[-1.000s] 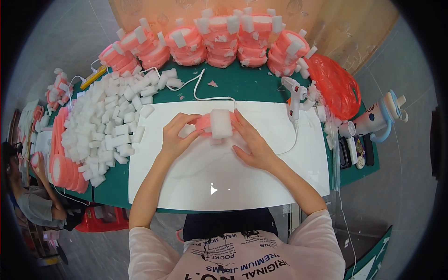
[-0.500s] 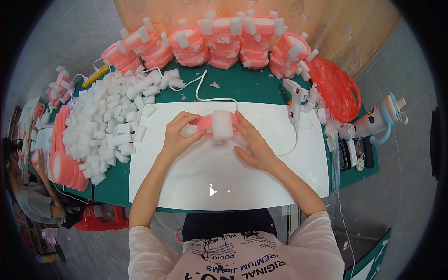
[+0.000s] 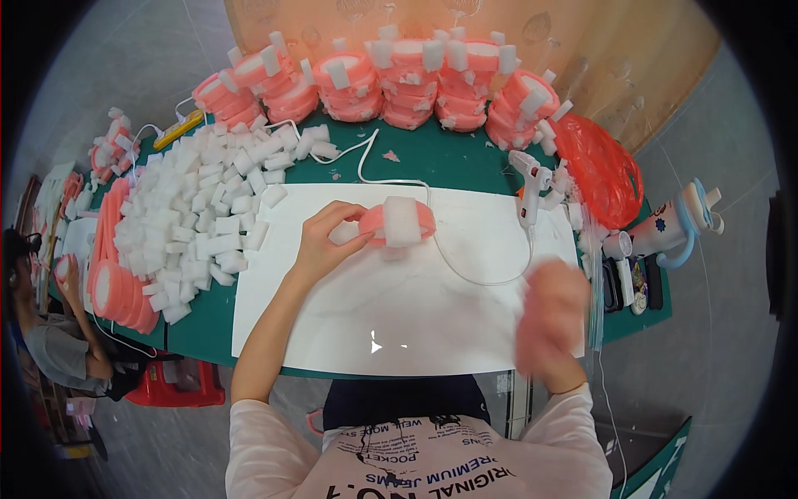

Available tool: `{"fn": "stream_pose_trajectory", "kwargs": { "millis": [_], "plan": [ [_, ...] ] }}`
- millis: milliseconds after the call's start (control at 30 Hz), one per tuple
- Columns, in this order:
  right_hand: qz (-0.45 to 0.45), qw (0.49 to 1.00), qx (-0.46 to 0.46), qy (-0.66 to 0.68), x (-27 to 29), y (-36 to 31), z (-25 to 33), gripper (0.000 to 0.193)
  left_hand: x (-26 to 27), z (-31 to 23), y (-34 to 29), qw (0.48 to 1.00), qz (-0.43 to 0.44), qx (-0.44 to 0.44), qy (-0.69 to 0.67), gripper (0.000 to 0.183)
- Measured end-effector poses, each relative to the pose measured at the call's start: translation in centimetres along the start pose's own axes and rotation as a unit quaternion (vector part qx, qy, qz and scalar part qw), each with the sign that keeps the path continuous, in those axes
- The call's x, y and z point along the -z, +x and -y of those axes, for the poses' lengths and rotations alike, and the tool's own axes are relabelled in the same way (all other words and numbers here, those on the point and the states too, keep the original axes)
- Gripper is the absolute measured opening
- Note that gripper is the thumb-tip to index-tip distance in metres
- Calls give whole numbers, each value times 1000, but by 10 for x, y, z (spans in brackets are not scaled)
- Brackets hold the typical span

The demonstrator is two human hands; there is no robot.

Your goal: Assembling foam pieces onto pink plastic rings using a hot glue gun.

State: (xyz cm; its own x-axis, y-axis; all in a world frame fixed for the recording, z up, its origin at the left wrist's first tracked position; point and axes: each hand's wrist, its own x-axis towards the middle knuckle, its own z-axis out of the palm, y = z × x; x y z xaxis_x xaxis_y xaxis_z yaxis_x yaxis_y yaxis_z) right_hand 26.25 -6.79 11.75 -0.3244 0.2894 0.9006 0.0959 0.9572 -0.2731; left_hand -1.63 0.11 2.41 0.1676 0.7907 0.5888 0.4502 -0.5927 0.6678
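My left hand (image 3: 320, 239) grips the left side of a pink foam ring (image 3: 426, 219) between thumb and fingers, over the white board (image 3: 332, 333). A white foam block (image 3: 402, 221) covers the middle of the ring's side facing me, and a bit of white shows below it. My right hand (image 3: 552, 312), smeared by motion, is over the board's right edge, apart from the ring; its fingers cannot be made out. Beyond it lies a white glue gun (image 3: 529, 185), with a white cord running across the board.
A heap of white foam blocks (image 3: 199, 208) lies left of the board, beside pink foam strips (image 3: 108, 224). Stacked pink rings (image 3: 409, 87) line the green table's (image 3: 391, 150) back. At right are a red plastic bag (image 3: 594, 170) and a tumbler (image 3: 673, 218). A co-worker (image 3: 62, 341) sits far left.
My right hand has let go of the ring and swung right and toward me. My left hand still holds the ring, almost in the same place.
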Motion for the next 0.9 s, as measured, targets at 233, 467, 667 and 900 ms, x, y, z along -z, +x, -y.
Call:
{"fn": "stream_pose_trajectory", "kwargs": {
  "millis": [233,467,667,900],
  "plan": [
    [-185,971,58,138,58,4,126,23,-5,-1,5,1000,1,-11,-5,29],
    [-134,948,73,279,31,13,81,23,1,4,-2,1000,-4,-2,5,29],
    [-80,921,83,372,9,44,61,23,-5,1,2,1000,-1,-16,-2,29],
    [-8,877,91,472,4,50,64,24,-20,-2,10,999,3,-23,-39,30]
  ]
}}
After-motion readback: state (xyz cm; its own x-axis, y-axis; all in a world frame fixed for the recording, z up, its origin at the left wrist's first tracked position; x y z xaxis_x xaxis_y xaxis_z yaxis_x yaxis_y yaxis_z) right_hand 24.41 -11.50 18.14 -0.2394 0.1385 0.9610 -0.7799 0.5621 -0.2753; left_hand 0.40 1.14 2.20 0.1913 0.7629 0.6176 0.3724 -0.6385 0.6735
